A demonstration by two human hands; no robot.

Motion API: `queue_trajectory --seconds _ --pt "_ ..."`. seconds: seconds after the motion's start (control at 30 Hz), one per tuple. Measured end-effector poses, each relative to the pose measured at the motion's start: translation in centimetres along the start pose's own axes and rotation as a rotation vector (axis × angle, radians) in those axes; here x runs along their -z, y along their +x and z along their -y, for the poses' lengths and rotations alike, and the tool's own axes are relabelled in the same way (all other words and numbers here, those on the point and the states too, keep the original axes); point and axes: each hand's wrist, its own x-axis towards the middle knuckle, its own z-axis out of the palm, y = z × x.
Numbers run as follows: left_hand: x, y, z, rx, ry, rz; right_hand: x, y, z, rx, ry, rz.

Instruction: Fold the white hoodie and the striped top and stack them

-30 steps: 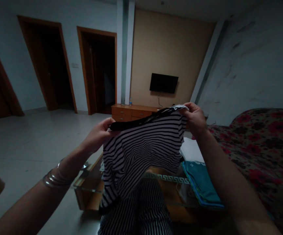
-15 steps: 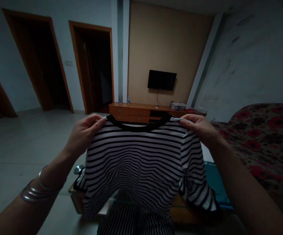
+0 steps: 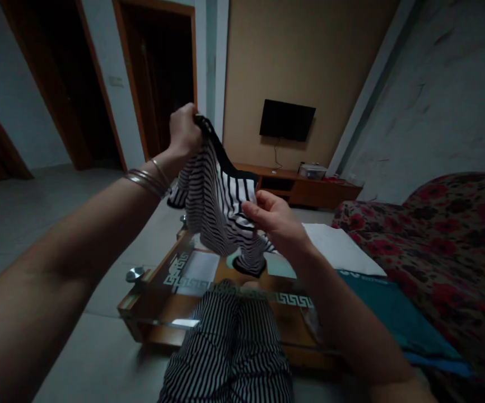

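Tan wall [image 3: 305, 61] behind, striped T-shirt [image 3: 215, 196] hanging from a raised left hand [image 3: 183, 131]

A wall-mounted television [image 3: 287, 120] sits on that wall above a low wooden cabinet [image 3: 322, 193], and a dark doorway [image 3: 158, 73] opens further left. The left hand is up at head height, closed tightly on the black collar [image 3: 221, 154] of the shirt. From that grip the garment falls in a bunched, slanting line, down and to the right, its long axis running from the collar towards a black-edged hem [image 3: 248, 267]. The right hand [image 3: 276, 221] is lower and nearer the person, curved against the stripes at the shirt's lower right side; whether it pinches any cloth cannot be told. Below the shirt lies a glass-topped coffee table [image 3: 154, 302], with the person's knees in striped trousers [image 3: 225, 347] at its edge. To the right, a white sheet [image 3: 339, 246] and a teal cloth [image 3: 393, 313] rest against a floral sofa [image 3: 448, 235].
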Motion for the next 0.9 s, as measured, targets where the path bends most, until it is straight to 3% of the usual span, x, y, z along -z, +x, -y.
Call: queue_trajectory --seconds 0.1,0.17,0.23,0.3,0.33,0.43,0.53,0.6,0.7,0.8,0.9 --pt "-2.0 0.4 -4.9 -0.143 -0.166 0.129 -5.5 0.5 -2.5 0.066 -0.006 -0.031" --pt "-4.5 -2.0 -6.5 -0.275 -0.246 0.337 -8.8 -0.1 -5.8 0.07 -0.07 -0.029" --pt "-7.5 -6.3 -6.0 -0.364 -0.293 0.636 -11.4 -1.9 -9.6 0.032 -0.158 0.072" --pt "-10.0 -11.7 -3.6 -0.41 -0.34 0.905 -12.9 -4.8 -12.9 -0.02 -0.25 0.236" --pt "-10.8 -14.5 -1.7 -0.401 -0.368 0.973 -12.9 -6.5 -14.3 -0.033 -0.299 0.301" --pt "-11.3 -22.3 5.1 -0.213 -0.377 1.013 -9.9 -11.6 -17.4 -0.027 -0.474 0.305" --pt "-9.4 -28.6 11.7 -0.063 -0.211 0.989 -3.6 -14.6 -20.3 -0.083 -0.756 0.153" --pt "-7.5 -32.2 14.9 0.041 -0.056 0.95 0.3 -14.9 -22.6 -0.159 -0.976 0.094" --pt "-4.9 -36.8 17.2 0.126 0.122 0.901 3.3 -13.4 -25.9 -0.214 -1.176 0.106" --pt "-3.5 -39.8 17.4 0.102 0.156 0.929 3.0 -11.1 -28.2 -0.2 -1.233 0.146" --pt "-3.0 -40.1 17.0 0.051 0.062 0.968 2.0 -9.8 -28.7 -0.162 -1.226 0.152"
